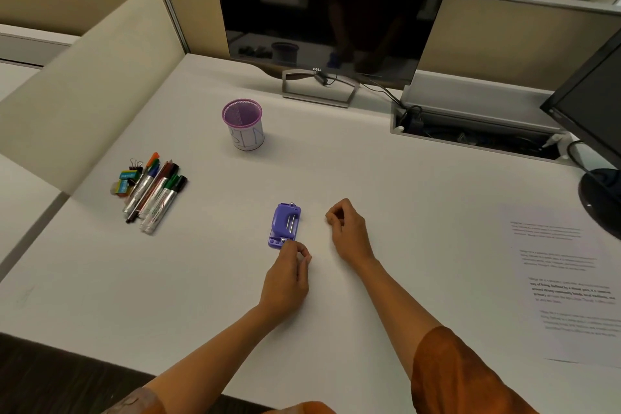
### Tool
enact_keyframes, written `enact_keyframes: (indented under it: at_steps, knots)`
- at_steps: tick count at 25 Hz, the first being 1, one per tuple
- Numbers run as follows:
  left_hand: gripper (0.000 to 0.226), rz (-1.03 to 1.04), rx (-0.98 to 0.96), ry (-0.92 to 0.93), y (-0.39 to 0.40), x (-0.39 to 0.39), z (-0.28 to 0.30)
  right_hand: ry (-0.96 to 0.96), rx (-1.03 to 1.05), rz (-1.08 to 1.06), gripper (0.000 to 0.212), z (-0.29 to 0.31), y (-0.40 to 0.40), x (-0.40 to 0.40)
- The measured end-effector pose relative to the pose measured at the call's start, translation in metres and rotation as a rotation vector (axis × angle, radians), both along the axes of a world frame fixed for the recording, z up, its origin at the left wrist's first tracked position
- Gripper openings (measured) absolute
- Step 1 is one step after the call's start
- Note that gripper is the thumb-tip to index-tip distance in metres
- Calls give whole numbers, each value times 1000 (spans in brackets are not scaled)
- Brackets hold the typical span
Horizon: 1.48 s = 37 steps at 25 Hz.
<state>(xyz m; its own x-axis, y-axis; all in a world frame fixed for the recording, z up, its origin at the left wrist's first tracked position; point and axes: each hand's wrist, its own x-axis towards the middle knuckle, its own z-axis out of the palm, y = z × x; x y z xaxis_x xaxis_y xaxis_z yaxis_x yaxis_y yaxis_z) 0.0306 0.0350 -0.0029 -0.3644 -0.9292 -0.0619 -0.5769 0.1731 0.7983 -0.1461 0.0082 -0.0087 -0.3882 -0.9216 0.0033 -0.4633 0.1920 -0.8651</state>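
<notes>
Left grip (285,274) curled at near end of boxy purple plastic punch (285,225), hold unclear; right grip (347,228) loose, empty.

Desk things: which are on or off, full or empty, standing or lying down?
Black Dell monitor, screen dark.
Purple mesh pen cup, upright, looks empty.
Coloured marker pens, capped, lying in a pile.
Small purple plastic tool with metal rods, lying flat.
Left hand, curled fingertips at the tool's near end.
Right hand, loosely curled, resting on white desk, empty.
</notes>
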Motion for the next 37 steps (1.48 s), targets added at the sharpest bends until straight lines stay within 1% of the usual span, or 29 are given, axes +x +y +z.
enact_keyframes:
  at_steps: [2, 4, 5, 7, 10, 12, 14, 16, 20, 23, 27, 29, 31, 33, 34, 35, 37]
  knots:
    - [14, 32, -53, 186, -1, -11, 16, -42, -50, -54, 4, -2, 0, 1]
    - [17, 72, -129, 332, -18, -16, 36, -75, -82, -83, 7, -4, 0, 1]
    - [18, 109, -148, 375, -33, -16, 45, -87, -91, -91, 8, -4, 0, 2]
    - [18, 228, -145, 401, -73, -12, 60, -92, -98, -96, 12, -4, 0, 3]
    - [13, 416, -213, 398, -141, 3, 77, -68, -87, -36, 17, -5, -1, 4]
    - [19, 465, -301, 385, -185, 13, 90, -50, -91, -17, 18, -7, -1, 3]
    - [28, 507, -332, 319, -228, 22, 101, -36, -87, -18, 19, -8, 0, 3]
    - [34, 520, -296, 229, -263, 27, 107, -36, -84, -17, 21, -9, 0, 3]
    - [41, 458, -243, 47, -302, 25, 107, -27, -90, -19, 27, -10, -1, 3]
    - [39, 435, -237, -32, -309, 21, 103, -24, -99, -18, 35, -11, -1, 4]
    - [40, 441, -262, 18, -310, 19, 103, -19, -105, -28, 36, -10, -2, 3]
    - [39, 470, -333, 82, -303, 21, 102, -26, -100, -27, 30, -11, -1, 4]
    - [32, 461, -457, 116, -280, 20, 88, -29, -90, -27, 25, -10, -1, 3]
    - [22, 332, -514, 82, -245, 20, 57, -18, -90, -27, 24, -10, -2, 4]
    - [18, 242, -493, 48, -227, 22, 38, -7, -85, -26, 24, -10, -2, 4]
    - [18, 166, -431, 7, -213, 25, 21, 4, -74, -23, 23, -10, -2, 5]
    - [30, 61, -278, -98, -195, 32, -7, 30, -45, -15, 20, -12, -2, 5]
